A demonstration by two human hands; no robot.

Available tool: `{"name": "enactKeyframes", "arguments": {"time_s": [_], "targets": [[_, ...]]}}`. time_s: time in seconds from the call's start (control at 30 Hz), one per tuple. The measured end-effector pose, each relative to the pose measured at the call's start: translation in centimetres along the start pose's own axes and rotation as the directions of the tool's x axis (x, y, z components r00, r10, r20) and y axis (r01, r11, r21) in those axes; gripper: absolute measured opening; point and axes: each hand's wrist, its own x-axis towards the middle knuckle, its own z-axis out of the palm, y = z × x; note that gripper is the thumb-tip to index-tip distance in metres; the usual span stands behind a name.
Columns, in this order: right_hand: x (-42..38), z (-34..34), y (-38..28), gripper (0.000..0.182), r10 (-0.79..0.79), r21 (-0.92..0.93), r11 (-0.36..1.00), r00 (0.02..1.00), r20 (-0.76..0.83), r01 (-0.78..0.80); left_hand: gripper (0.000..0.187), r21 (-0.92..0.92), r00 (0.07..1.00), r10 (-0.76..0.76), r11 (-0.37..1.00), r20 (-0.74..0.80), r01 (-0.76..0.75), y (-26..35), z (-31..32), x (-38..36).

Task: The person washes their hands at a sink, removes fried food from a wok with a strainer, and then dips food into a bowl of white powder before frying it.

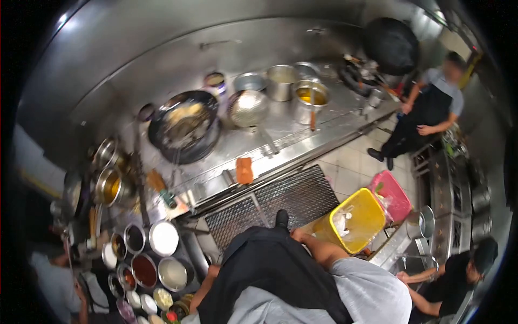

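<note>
Low on the left, beside the black apron (270, 264), my left hand (213, 271) hangs near the counter with the bowls; its fingers cannot be made out. My right hand (298, 235) is at the apron's other side, nearest the yellow bin (353, 218), and its fingers are too small and blurred to read. Ahead on the steel stove counter stands a large black wok (202, 146) with pale food in bubbling oil. To its right lies a perforated strainer (248, 108) with a long handle. An orange cloth (244, 170) rests at the counter's front edge.
Metal pots (281, 83) stand behind the strainer. Bowls of sauces and ingredients (163, 238) fill the left counter. A metal grate (294, 197) covers the floor, with a pink bin (393, 197) on the right. One person stands at back right, others at lower right and lower left.
</note>
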Motion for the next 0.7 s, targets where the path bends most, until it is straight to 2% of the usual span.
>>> {"name": "enactKeyframes", "arguments": {"time_s": [0.03, 0.1, 0.17, 0.27, 0.3, 0.43, 0.47, 0.5, 0.53, 0.57, 0.63, 0.67, 0.7], "targets": [[-2.1, -1.7, -1.4, 0.043, 0.040, -0.017, 0.999, 0.999, -0.010, -0.041, 0.029, 0.003, 1.000, -0.005, 1.000, 0.010, 0.005, 0.2, -0.1, -0.2], [-1.1, -0.9, -0.3, 0.044, -0.077, -0.020, 0.997, 0.997, 0.011, 0.078, 0.031, 0.004, 0.999, -0.014, 1.000, 0.033, 0.014, 0.9, -0.6, -0.4], [2.7, 2.3, 3.0, 0.051, 0.028, 0.126, 0.992, 1.000, -0.006, -0.027, 0.032, -0.004, 0.999, -0.027, 1.000, 0.047, 0.028, 1.7, -1.4, -0.8], [1.0, 0.6, 1.6, 0.053, 0.063, 0.211, 0.975, 0.997, 0.041, -0.071, 0.034, -0.025, 0.993, -0.046, 0.998, 0.110, 0.049, 2.7, -2.2, -0.6], [0.7, 0.1, 1.2, 0.056, 0.033, 0.177, 0.983, 0.998, 0.048, -0.041, 0.033, -0.042, 0.988, -0.051, 0.997, 0.143, 0.058, 2.9, -2.4, -0.6], [0.6, -0.5, 0.8, 0.060, -0.009, 0.151, 0.989, 0.997, 0.078, -0.002, 0.030, 0.013, 0.988, -0.098, 0.995, 0.120, 0.097, 1.0, 1.2, 0.7], [0.1, -1.0, 0.5, 0.061, 0.044, 0.128, 0.990, 0.997, 0.066, -0.052, 0.027, -0.135, 0.981, -0.191, 0.972, 0.011, 0.191, 2.4, -0.6, 0.2], [0.0, -1.2, 0.2, 0.062, 0.096, 0.106, 0.989, 0.994, 0.054, -0.101, 0.024, -0.391, 0.927, -0.339, 0.884, -0.160, 0.256, 5.3, -4.4, -0.2], [0.7, -0.8, 0.7, 0.062, 0.091, 0.106, 0.990, 0.994, 0.058, -0.097, 0.022, -0.564, 0.847, -0.435, 0.799, -0.305, 0.207, 7.8, -7.9, -0.2], [2.1, 0.3, 2.2, 0.060, 0.044, 0.091, 0.995, 0.998, 0.042, -0.047, 0.020, -0.655, 0.755, -0.494, 0.747, -0.430, 0.116, 9.9, -11.6, -0.2], [1.8, 0.5, 2.7, 0.058, -0.004, 0.069, 0.998, 0.999, 0.038, 0.001, 0.017, -0.585, 0.548, -0.446, 0.804, -0.708, -0.102, 10.8, -18.0, 0.7], [1.0, -0.3, 2.2, 0.056, 0.024, 0.085, 0.996, 0.999, 0.034, -0.027, 0.015, -0.628, 0.493, -0.476, 0.752, -0.728, -0.200, 11.4, -21.6, 0.8], [0.0, -1.4, 1.4, 0.054, 0.051, 0.102, 0.993, 0.998, 0.031, -0.054, 0.014, -0.576, 0.426, -0.464, 0.797, -0.776, -0.181, 11.9, -25.4, 0.8]]}}
